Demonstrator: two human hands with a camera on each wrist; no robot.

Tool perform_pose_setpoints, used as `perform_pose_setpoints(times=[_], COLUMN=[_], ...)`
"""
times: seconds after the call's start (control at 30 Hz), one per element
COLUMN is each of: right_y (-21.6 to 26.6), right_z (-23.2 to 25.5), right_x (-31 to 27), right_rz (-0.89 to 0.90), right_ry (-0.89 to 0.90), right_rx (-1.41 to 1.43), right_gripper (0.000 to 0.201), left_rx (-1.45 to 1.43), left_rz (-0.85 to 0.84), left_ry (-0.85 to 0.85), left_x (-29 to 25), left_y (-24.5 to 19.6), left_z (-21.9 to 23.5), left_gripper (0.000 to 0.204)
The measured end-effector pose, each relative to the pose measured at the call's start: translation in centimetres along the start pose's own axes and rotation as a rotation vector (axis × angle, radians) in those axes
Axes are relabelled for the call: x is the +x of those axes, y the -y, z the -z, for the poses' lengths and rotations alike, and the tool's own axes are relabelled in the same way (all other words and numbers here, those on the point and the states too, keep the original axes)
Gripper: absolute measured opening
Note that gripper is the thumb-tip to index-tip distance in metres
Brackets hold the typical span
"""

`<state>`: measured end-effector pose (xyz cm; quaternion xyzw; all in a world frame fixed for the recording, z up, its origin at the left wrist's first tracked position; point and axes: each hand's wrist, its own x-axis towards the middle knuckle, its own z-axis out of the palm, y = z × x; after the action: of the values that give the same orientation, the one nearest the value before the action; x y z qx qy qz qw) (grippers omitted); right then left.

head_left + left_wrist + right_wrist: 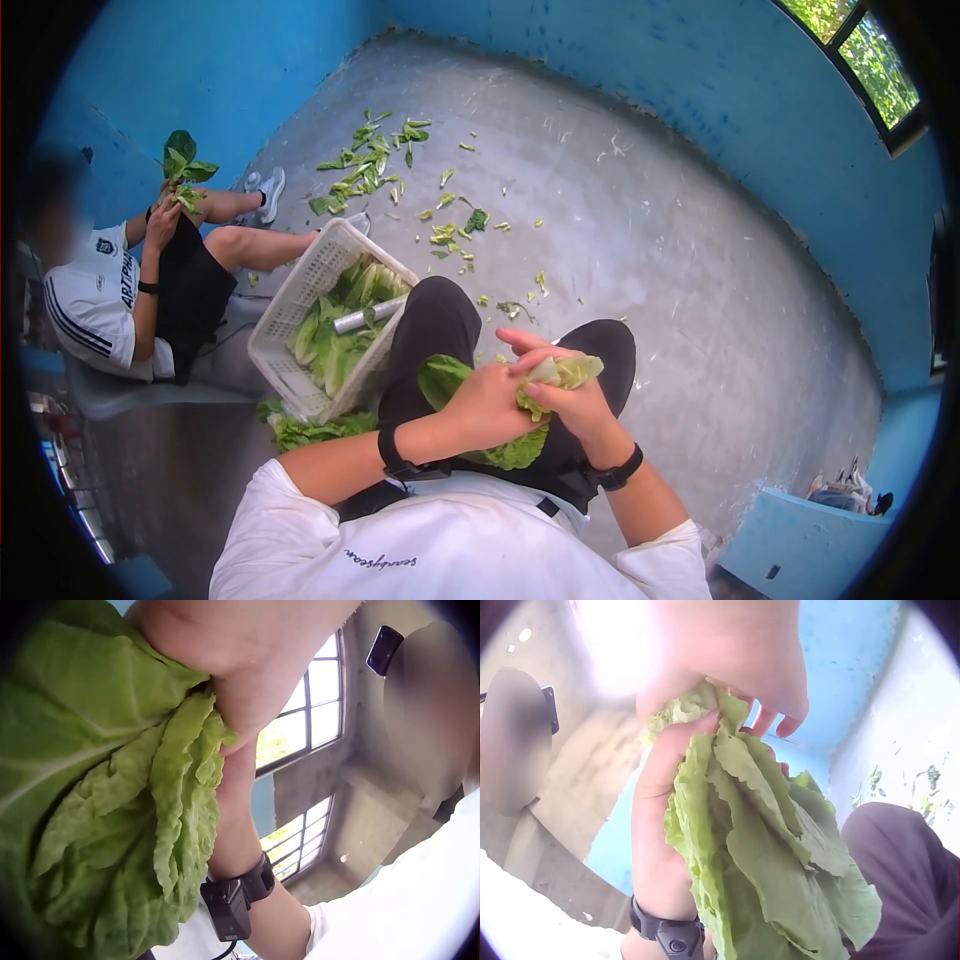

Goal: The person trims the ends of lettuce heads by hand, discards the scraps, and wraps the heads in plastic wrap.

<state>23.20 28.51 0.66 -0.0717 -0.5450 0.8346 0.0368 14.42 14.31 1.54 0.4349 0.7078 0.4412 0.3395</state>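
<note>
A head of leafy green lettuce point(515, 452) is between my two hands over my lap, its pale end point(570, 372) pointing away to the right and its broad leaves hanging back toward me. My left hand point(487, 405) grips it around the leaves just below that end. At the pale end is my right hand point(580, 400), its thumb pressed against the lettuce and its fingers reaching across toward the left hand. Ruffled lettuce leaves point(112, 847) fill much of the left wrist view. From the right wrist, the leaves point(757, 847) fan downward; the right fingertips are partly hidden.
A white plastic crate point(283, 300) beside my left leg holds lettuce heads and a silvery cylinder point(368, 314). More lettuce point(320, 430) lies beside it. Leaf scraps point(360, 170) litter the floor ahead. At left, a seated person point(130, 290) holds green leaves point(185, 160).
</note>
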Motion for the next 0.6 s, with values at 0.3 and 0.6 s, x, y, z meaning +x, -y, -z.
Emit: perform_pose_setpoints(times=[0.3,0.6], right_y=[-0.1,0.9], right_z=[0.0,2.3], right_x=[-0.4,-1.5], right_rz=[0.055,0.09], right_ry=[0.019,-0.093], right_rx=[-0.054,0.318], right_gripper=[0.004,0.008], left_rx=[-0.223,-0.453], left_rz=[0.109,0.041], left_ry=[0.109,0.266], left_x=[-0.2,-1.2], left_y=[0.3,4.2], left_z=[-0.1,3.0], left_gripper=[0.061,0.082])
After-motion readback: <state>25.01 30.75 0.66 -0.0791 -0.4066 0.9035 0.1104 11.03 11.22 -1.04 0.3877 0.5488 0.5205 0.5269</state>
